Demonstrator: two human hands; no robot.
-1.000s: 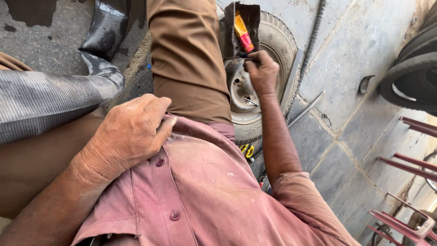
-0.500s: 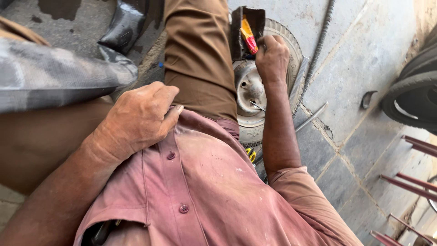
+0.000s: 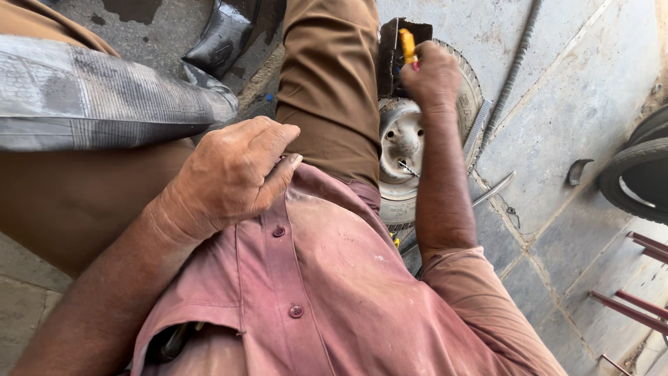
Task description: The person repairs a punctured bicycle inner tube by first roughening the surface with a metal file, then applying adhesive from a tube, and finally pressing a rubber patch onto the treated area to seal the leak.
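Currently, the view holds the following:

- Your right hand [image 3: 433, 75]: closed in a fist around a yellow-handled tool [image 3: 408, 47], with a bit of red showing at the grip. A second ago the hand sat lower, against the rim; it is now raised toward the top edge of the wheel, so the tool looks lifted off the work rather than pressed into it.
- Small wheel [image 3: 403, 146]: lies flat on the paved floor [image 3: 557, 104], pale metal hub facing up, tyre around it. It sits just below and beside your right hand, with your forearm crossing over its right side. A thin metal piece shows at the hub; what it is cannot be told.
- Dark box-like object [image 3: 390, 56]: stands at the wheel's far edge, right behind the tool.
- Your left hand [image 3: 233, 174]: loosely curled, holding nothing, resting on your brown trouser leg [image 3: 327, 90] where it meets the dusty pink shirt [image 3: 327, 278]. It has barely shifted, and it lies well apart from the wheel.
- Rubber inner tube [image 3: 223, 35]: black, folded, on the ground beyond your knee.
- Grey ribbed sheet [image 3: 97, 90]: across your left thigh.
- Grey hose [image 3: 511, 69]: runs along the floor right of the wheel.
- Larger tyre [image 3: 637, 174]: at the right edge.
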